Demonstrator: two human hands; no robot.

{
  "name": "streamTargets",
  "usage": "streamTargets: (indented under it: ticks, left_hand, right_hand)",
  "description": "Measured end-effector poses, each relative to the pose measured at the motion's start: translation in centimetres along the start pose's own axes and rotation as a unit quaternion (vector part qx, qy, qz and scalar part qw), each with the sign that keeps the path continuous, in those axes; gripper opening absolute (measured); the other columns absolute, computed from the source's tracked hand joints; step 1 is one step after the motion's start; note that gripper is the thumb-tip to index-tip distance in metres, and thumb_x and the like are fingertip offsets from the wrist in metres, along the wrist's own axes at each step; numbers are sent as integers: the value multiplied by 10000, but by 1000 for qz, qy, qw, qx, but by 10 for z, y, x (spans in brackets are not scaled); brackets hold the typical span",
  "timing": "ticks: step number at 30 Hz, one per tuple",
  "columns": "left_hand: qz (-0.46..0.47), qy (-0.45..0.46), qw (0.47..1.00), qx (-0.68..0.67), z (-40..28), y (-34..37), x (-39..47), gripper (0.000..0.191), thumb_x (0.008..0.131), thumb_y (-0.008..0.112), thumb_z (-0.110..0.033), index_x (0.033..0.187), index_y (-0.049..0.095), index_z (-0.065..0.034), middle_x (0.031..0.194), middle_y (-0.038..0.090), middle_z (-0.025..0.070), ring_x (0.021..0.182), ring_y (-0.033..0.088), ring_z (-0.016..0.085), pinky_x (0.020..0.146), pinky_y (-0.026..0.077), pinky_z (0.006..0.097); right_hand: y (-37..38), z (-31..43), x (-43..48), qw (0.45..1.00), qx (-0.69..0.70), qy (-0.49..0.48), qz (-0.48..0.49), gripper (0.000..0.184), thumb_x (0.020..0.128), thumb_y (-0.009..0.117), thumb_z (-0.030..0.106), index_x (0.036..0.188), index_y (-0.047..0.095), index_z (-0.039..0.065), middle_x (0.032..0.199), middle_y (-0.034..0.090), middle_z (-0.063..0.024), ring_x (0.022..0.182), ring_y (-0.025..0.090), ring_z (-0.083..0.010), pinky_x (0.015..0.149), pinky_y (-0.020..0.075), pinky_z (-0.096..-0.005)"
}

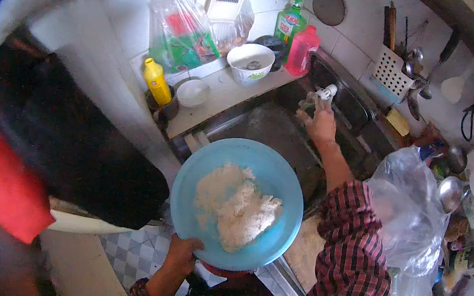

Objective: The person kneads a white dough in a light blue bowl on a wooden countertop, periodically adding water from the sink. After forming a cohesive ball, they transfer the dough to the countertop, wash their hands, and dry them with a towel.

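My left hand (182,254) grips the near rim of a light blue plastic basin (278,169). Inside the basin lies a pale heap of flour (248,218), partly clumped, with looser powder towards the left. My right hand (322,123) reaches over the dark sink (264,126) with its fingers apart, close to the white end of a faucet (328,92). Whether the fingertips touch the faucet cannot be made out. Whitish residue seems to coat those fingers.
On the ledge behind the sink stand a white bowl (249,75), a pink bottle (302,51), a green pump bottle (290,23) and a yellow bottle (157,80). Clear plastic bags (410,210) crowd the right side. A utensil holder (392,75) hangs on the wall.
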State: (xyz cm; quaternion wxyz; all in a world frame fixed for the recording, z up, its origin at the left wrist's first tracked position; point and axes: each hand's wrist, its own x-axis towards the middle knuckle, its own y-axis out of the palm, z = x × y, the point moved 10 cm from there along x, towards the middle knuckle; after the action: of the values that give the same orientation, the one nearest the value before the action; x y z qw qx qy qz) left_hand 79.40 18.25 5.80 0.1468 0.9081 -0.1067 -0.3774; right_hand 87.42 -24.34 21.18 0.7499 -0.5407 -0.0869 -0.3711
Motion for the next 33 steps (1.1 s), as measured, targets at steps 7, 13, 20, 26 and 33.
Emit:
streamTargets:
  ticks: [7, 13, 20, 26, 33]
  left_hand:
    - [130, 101, 974, 159, -17, 20, 41, 460, 551, 632, 48, 972, 543, -115, 1007, 516, 150, 988, 511, 330, 836, 429, 465]
    - [60, -42, 995, 72, 5, 15, 69, 510, 575, 593, 64, 1041, 402, -18, 929, 501, 128, 857, 523, 305, 667, 485, 418]
    - [266, 175, 918, 237, -26, 59, 73, 485, 569, 573, 66, 1031, 439, 7, 943, 525, 134, 831, 545, 306, 660, 498, 390]
    - [118, -22, 988, 97, -8, 43, 91, 460, 576, 551, 82, 1026, 456, 63, 928, 541, 136, 799, 562, 287, 642, 497, 369]
    - [209, 61, 960, 176, -24, 62, 91, 369, 584, 565, 60, 948, 512, 41, 877, 565, 116, 785, 562, 262, 661, 472, 360]
  right_hand:
    - [58, -55, 40, 964, -98, 193, 156, 538, 660, 681, 437, 913, 579, -27, 880, 605, -245, 871, 597, -357, 771, 470, -427]
    - [56, -62, 39, 966, -113, 165, 167, 457, 633, 708, 329, 842, 579, -57, 829, 606, -255, 832, 603, -366, 752, 480, -418]
    - [51, -59, 35, 967, -50, 147, 203, 412, 619, 723, 262, 879, 593, -29, 872, 611, -232, 845, 602, -355, 764, 479, -413]
    - [51, -54, 36, 963, -56, 133, 227, 430, 615, 736, 243, 911, 586, -31, 854, 611, -226, 822, 604, -362, 734, 486, -424]
    - [49, -53, 42, 971, -50, 120, 200, 414, 616, 745, 263, 844, 571, -36, 818, 611, -212, 789, 613, -345, 698, 495, -404]
